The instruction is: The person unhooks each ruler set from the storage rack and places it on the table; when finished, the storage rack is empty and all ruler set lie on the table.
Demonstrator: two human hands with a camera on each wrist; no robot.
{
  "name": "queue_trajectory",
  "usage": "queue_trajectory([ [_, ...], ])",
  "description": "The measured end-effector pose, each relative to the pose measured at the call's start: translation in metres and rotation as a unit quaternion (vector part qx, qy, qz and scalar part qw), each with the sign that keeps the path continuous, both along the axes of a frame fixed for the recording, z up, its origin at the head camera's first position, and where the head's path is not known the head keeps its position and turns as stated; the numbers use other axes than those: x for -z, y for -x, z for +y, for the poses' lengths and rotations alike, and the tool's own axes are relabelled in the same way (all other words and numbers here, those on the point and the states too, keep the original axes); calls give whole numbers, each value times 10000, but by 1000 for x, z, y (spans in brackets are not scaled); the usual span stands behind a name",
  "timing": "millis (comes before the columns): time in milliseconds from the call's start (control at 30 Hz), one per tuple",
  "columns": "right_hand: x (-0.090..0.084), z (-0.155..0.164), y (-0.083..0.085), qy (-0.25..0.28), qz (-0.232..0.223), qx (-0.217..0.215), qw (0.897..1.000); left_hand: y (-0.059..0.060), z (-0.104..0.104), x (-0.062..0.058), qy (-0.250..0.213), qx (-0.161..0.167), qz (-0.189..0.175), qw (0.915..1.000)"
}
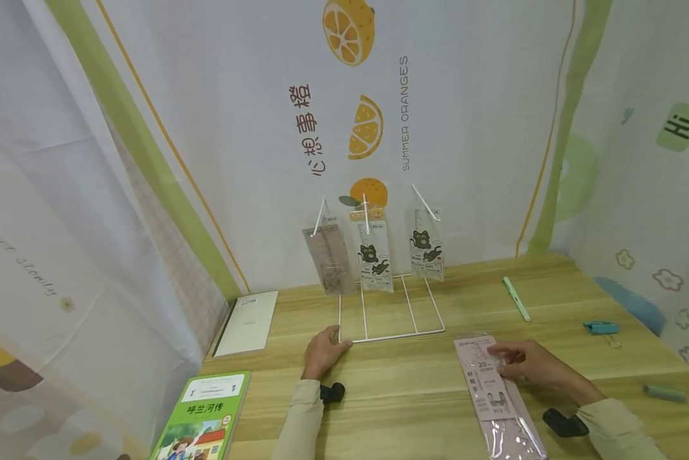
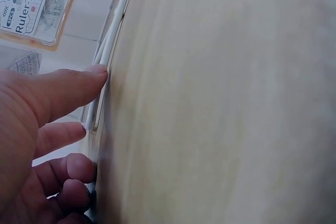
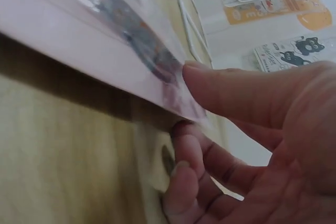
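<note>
My left hand (image 1: pixel 321 353) is at the front left corner of a white wire display rack (image 1: pixel 401 335). In the left wrist view its thumb and forefinger hold the rack's wire (image 2: pixel 111 40). My right hand (image 1: pixel 530 367) pinches the right edge of a pink packaged ruler set (image 1: pixel 488 383) between thumb and fingers, tilted off the table in the right wrist view. On the rack's hooks hang a greyish-pink pack (image 1: pixel 329 259), seen from its back, and two ruler sets with black cats, one in the middle (image 1: pixel 373 255) and one at the right (image 1: pixel 427 249).
A white notebook (image 1: pixel 246 322) and a green book (image 1: pixel 206 409) lie at the left of the wooden table. Toward the right are a light green pen (image 1: pixel 516 298), a teal clip (image 1: pixel 601 328) and a blurred green stick-like object (image 1: pixel 665 393). Printed curtains surround the table.
</note>
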State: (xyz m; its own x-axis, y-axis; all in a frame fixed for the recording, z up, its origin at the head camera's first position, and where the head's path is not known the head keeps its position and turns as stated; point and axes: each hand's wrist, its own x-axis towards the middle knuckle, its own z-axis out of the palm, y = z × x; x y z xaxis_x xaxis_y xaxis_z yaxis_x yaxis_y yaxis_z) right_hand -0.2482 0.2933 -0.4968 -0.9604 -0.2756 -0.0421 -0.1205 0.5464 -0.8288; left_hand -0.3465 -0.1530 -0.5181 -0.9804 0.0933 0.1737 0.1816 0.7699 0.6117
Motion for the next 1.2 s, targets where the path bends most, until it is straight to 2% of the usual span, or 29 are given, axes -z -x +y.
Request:
queue_trajectory([
  [133,-8,3,5,-65,182,115,9997,1,0,-1,-16,-6,-33,10000],
  [267,-23,-3,19,-150,587,664,9960,1,-2,-3,0,16,6,10000],
  [367,-37,-15,39,-225,932,1211,9880,2,-3,-5,22,-2,52,10000],
  [500,-58,-35,73,-217,1499,1580,9757,2,-5,-6,23,-25,5,10000],
  [600,-73,-49,98,122,1835,1414,9727,0,-5,-6,27,-28,-48,10000],
  [733,-97,-62,123,830,1713,855,9780,-2,-3,-3,5,-22,-53,10000],
  [833,-112,-69,136,1111,1553,722,9790,-2,1,0,-39,-3,6,10000],
  [1000,-126,-81,145,1335,1489,841,9762,-2,6,3,-116,37,64,9999],
  [1200,-127,-93,146,1433,1468,770,9757,-3,3,3,-75,-39,61,9999],
])
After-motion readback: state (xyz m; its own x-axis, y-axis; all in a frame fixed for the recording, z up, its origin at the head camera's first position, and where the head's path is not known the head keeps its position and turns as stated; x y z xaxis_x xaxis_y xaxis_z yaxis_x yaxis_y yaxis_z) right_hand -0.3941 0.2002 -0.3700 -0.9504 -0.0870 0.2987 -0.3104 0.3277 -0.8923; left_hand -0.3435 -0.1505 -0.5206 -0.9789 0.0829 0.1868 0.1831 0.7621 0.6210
